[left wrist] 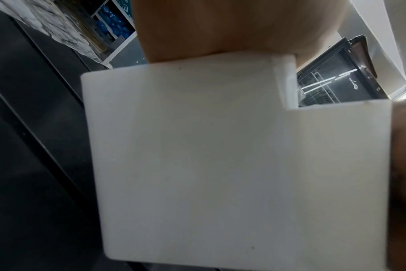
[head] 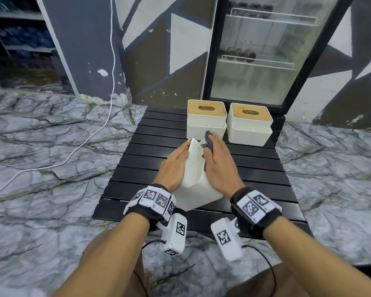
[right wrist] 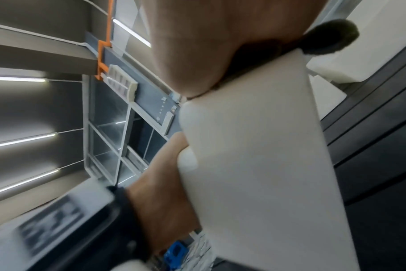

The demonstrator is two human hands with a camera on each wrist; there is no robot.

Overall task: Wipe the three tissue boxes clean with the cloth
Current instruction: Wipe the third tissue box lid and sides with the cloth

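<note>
Nearest box (head: 196,181) sat tipped on the black table (head: 255,159). Left hand (head: 176,166) gripped its 9 o'clock side, right hand (head: 217,161) pressed a dark cloth (head: 209,142) at 3. Other two boxes (head: 206,118) (head: 249,123) stood at 12.

Even indoor light, head view sharp but bowed at the rim, both wrist views blurred, ceiling strips (right wrist: 23,141) glaring at nine o'clock.

No readable text, brand, number or sign appears in any view. The bands on my wrists (head: 153,198) and the white camera housings (head: 176,234) below them carry only black-and-white square coded markers, with no letters or digits legible.
</note>
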